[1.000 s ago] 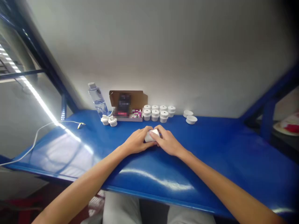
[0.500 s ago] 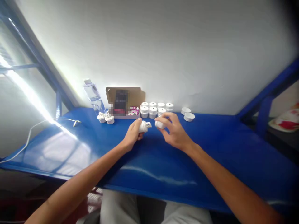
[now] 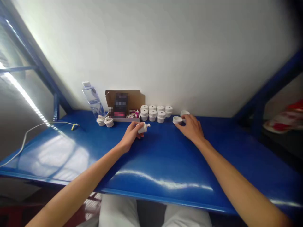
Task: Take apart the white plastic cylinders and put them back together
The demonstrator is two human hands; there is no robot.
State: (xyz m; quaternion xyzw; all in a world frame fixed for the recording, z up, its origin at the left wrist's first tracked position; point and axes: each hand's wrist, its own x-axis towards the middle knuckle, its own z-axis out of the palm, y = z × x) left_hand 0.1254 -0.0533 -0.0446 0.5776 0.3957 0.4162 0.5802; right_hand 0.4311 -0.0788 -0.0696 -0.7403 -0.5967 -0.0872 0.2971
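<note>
My left hand (image 3: 131,134) is closed around a white round plastic fitting (image 3: 142,127), whose small narrow end points right. To the right, my right hand (image 3: 191,126) is over the table with thumb and fingers apart. Its thumb is by a shallow white round cap (image 3: 177,120), and its fingertips are close to a second white cap (image 3: 185,112) behind, which they partly cover. Whether the fingers touch either cap, I cannot tell. Several closed white round units (image 3: 152,115) stand in two rows between my hands, near the wall.
Two white fittings (image 3: 109,121) sit on the left of the blue table (image 3: 151,160). Behind them are a clear water bottle (image 3: 94,101) and an open cardboard box (image 3: 136,93) with small pink-and-white items. A white cable (image 3: 35,127) crosses the left side. Blue frame posts flank the table.
My right hand has moved right, away from the left hand, toward the caps. The white piece it held no longer shows in its fingers. A cap now shows left of its thumb.
</note>
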